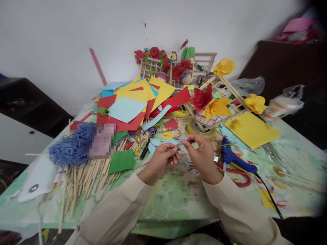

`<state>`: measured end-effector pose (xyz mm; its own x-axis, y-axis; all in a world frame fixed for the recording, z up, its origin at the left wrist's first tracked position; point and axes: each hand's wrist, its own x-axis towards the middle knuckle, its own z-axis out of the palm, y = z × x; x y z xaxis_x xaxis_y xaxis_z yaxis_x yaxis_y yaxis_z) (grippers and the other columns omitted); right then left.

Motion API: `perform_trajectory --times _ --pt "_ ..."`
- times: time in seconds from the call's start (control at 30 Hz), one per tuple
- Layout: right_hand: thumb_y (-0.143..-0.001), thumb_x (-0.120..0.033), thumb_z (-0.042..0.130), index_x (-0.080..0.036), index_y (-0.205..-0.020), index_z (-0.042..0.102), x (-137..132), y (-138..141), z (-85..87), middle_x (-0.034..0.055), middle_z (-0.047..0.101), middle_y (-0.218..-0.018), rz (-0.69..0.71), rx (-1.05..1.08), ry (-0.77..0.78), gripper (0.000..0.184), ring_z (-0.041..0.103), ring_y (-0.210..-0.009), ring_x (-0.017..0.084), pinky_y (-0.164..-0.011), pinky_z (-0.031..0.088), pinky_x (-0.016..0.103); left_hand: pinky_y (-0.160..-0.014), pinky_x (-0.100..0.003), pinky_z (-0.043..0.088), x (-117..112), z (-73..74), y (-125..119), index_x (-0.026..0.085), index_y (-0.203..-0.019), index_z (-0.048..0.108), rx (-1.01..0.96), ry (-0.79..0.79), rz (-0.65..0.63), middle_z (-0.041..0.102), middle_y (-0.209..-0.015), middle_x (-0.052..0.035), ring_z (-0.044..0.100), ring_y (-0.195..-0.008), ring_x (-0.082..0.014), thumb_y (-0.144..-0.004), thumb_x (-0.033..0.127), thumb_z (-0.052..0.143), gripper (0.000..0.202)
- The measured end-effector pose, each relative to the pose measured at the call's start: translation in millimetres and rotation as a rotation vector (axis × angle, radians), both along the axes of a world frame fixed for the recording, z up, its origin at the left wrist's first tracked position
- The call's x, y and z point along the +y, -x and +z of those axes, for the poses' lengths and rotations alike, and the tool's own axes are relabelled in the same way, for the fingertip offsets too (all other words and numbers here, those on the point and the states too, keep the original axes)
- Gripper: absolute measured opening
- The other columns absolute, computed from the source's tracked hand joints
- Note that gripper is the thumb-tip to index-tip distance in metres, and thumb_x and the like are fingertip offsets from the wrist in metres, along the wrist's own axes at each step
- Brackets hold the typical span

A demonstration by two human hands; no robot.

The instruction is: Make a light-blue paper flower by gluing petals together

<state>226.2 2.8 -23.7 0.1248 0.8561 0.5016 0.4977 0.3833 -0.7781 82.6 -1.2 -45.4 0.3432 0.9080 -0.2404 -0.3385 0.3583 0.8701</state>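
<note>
Both of my hands are close together over the middle of the table's near half. Thumb and forefinger of my right hand (201, 156) pinch a small light blue paper piece (183, 139). My left hand (163, 159) is closed just beside it, thumb against curled fingers; what it holds, if anything, is too small to make out. Rounded light blue paper cut-outs (153, 145) lie on the table behind the left hand. Right of my right hand rests a blue hot glue gun (231, 156), near red-handled scissors (241, 177).
Left are blue yarn (70, 144), bundled wooden sticks (83, 182) and a green paper square (121, 161). Coloured sheets (129, 107) pile up behind. Stick frames with paper flowers (201, 98) stand at the back right, near a tape roll (190, 127) and a bagged cup (281, 105).
</note>
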Motion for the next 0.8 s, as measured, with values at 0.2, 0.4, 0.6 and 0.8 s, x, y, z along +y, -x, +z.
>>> perform_trajectory --times 0.2,0.4,0.6,0.8 --pt "-0.075 -0.028 0.065 -0.018 -0.069 0.063 1.4 -1.0 -1.3 0.0003 0.064 -0.065 -0.006 -0.005 0.01 0.012 0.057 -0.061 0.014 -0.063 0.046 0.028 -0.04 -0.016 0.034 0.1 -2.9 0.1 0.012 -0.078 0.06 -0.002 -0.013 -0.005 0.063 -0.057 0.0001 0.049 -0.041 -0.0045 -0.074 0.033 0.07 0.024" --pt "-0.075 -0.028 0.065 -0.017 -0.07 0.063 4.5 -2.9 -4.2 0.0012 0.064 -0.066 -0.037 -0.052 0.02 0.012 0.057 -0.062 0.015 -0.064 0.045 0.028 -0.04 -0.016 0.033 -0.4 -3.1 0.2 0.012 -0.078 0.06 0.015 -0.014 -0.007 0.064 -0.058 -0.0002 0.049 -0.041 -0.0043 -0.074 0.034 0.07 0.024" --pt "-0.077 -0.026 0.063 -0.017 -0.071 0.062 5.9 -4.2 -6.5 0.0014 0.062 -0.067 -0.035 -0.113 -0.006 0.011 0.057 -0.065 0.015 -0.065 0.044 0.028 -0.041 -0.016 0.032 -0.3 -1.9 -0.1 0.013 -0.078 0.06 0.019 -0.01 -0.003 0.063 -0.058 -0.0002 0.049 -0.042 -0.0044 -0.073 0.034 0.07 0.024" --pt "-0.074 -0.025 0.066 -0.018 -0.069 0.061 6.1 -4.7 -6.3 -0.0001 0.06 -0.065 -0.026 -0.156 -0.021 0.01 0.055 -0.063 0.014 -0.062 0.042 0.027 -0.041 -0.017 0.032 -0.4 -3.0 0.0 0.013 -0.077 0.06 0.016 -0.019 -0.003 0.063 -0.059 -0.0004 0.049 -0.042 -0.0047 -0.073 0.036 0.071 0.025"
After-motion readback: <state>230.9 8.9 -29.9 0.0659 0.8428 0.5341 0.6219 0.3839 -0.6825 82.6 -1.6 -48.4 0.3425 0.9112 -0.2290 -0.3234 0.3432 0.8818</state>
